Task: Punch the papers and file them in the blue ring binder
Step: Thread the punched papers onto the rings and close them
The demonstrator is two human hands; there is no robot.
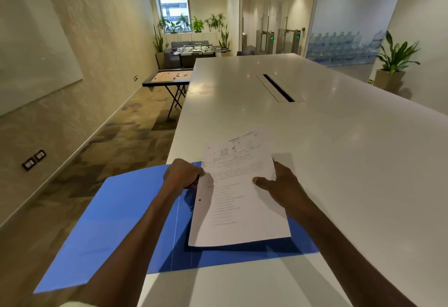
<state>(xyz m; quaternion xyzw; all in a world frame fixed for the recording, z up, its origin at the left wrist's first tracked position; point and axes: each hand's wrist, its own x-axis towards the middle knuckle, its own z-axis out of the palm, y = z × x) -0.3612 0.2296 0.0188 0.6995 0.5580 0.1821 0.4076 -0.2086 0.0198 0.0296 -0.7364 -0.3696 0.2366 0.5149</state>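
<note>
The papers [238, 195] hide the binder's [116, 214] rings; their print is too blurred to read.

A long white table [339, 149] is stretching across the office, its dark cable slot [278, 87] running along the middle, while an open blue ring binder [116, 221] is lying on its near corner, left cover overhanging the edge.

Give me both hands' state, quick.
Left hand: fingers curled at the left edge of the printed white paper stack; exact grip hidden.
Right hand: gripping its right edge.
</note>
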